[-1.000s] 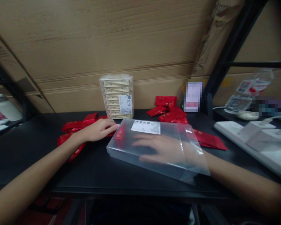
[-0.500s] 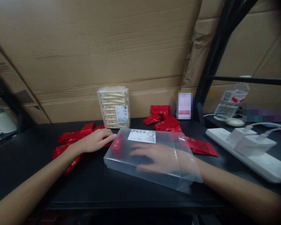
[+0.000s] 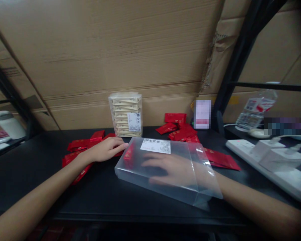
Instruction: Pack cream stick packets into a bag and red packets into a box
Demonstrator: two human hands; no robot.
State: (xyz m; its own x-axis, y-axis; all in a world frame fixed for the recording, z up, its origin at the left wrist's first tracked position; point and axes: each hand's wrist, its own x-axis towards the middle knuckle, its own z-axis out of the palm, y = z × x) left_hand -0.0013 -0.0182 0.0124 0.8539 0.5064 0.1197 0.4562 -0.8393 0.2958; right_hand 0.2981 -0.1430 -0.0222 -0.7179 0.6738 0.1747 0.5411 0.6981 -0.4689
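Note:
My right hand (image 3: 174, 169) is inside a clear plastic box (image 3: 155, 187) that lies on its side, its fingers spread and blurred by the plastic. The box bears a white printed label (image 3: 156, 146), and its open end faces my right wrist. My left hand (image 3: 107, 148) lies low over red packets (image 3: 78, 145) on the left, fingers loosely bent, thumb tip close to the box's far left corner; whether it touches is unclear. One small red packet (image 3: 128, 154) shows at the left end inside or behind the clear box.
A filled clear box of cream packets (image 3: 125, 115) stands upright by the cardboard wall (image 3: 102, 50). More red packets (image 3: 182, 130) are heaped at back right. Right of them are a blurred-out card (image 3: 202, 114), a white power strip (image 3: 291, 180) and a water bottle (image 3: 256, 108).
The whole view has shifted slightly, so things appear a little farther right. Both hands and the plastic box keep about the same positions relative to each other.

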